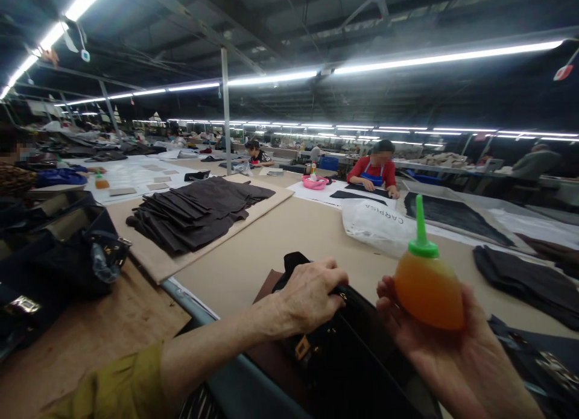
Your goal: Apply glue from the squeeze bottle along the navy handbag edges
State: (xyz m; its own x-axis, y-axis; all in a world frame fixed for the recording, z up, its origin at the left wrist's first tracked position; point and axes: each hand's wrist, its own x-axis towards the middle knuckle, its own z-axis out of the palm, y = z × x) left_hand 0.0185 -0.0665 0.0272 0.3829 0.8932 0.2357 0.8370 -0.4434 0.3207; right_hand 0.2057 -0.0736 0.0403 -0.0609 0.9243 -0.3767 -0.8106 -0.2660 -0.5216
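A white plastic bag (373,229) printed “CARPISA” lay on the tan table (312,226) beyond the black handbag (353,359), under tube lights (452,57); left hand (312,295) clasped the handbag's rim, right hand (438,352), half-curled, cradled a green-nozzled orange bottle (427,292) beside it.

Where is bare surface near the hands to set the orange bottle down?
Bare tan tabletop shows between the dark stack and white printed bag, beyond the left hand. Bare wood shows between the black bags at left and the sleeve. Crowded around the right hand: the black handbag, and dark goods with metal fittings.
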